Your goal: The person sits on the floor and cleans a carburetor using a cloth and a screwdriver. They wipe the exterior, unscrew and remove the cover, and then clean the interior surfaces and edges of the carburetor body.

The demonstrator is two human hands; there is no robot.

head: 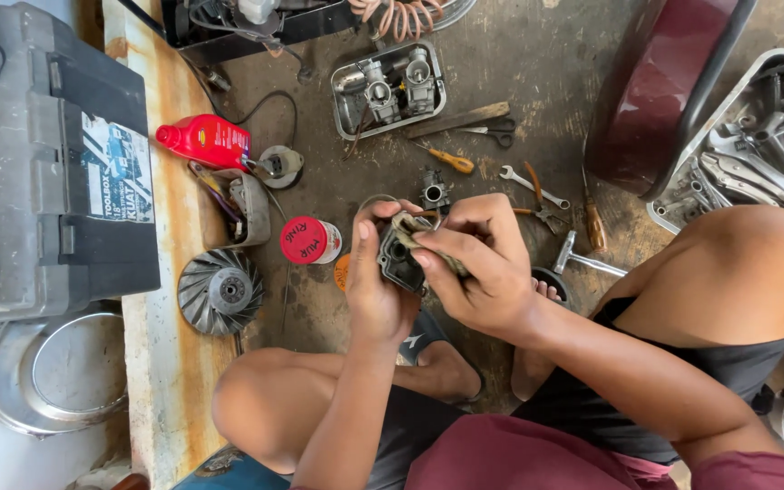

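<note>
Repair workshop: wrenches (755, 163), toolbox (47, 163)

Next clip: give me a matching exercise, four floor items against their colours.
Things:
1. bottle
2. screwdriver handle
3. toolbox
4. cooling fan wheel

Colours:
A. orange
B. silver metal
C. red
D. grey and black

Pairs: 1-C, 2-A, 3-D, 4-B

The left hand and right hand hold a dark metal part between them.

Both hands cover most of the small dark metal engine part (398, 259), so its shape cannot be told. The grey plastic toolbox (47, 163) is cut off at the left edge, the metal tray of spanners (755, 136) at the right edge, and the dark red curved panel (664, 73) at the top.
</note>
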